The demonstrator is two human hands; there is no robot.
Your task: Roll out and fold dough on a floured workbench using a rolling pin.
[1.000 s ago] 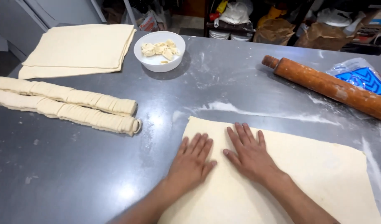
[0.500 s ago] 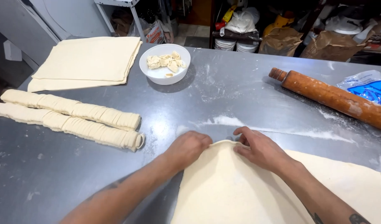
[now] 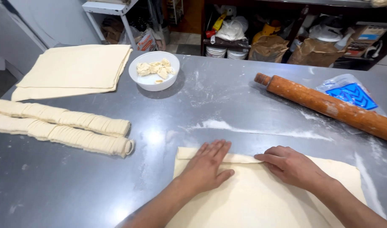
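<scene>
My left hand [image 3: 206, 166] and right hand [image 3: 292, 166] now press flat, grip open, on the dough sheet [image 3: 261, 198] lying on the surface [image 3: 227, 105]; its far edge, lifted moments ago, is folded over.

You get bright overhead light glaring off the steel worktop [image 3: 227, 105]; shadows stay soft, focus is sharp, and the far shelves [image 3: 286, 25] sit dim.

Bare steel ahead; rolling pin [image 3: 328, 107] right, dough rolls [image 3: 67, 128] left.
</scene>
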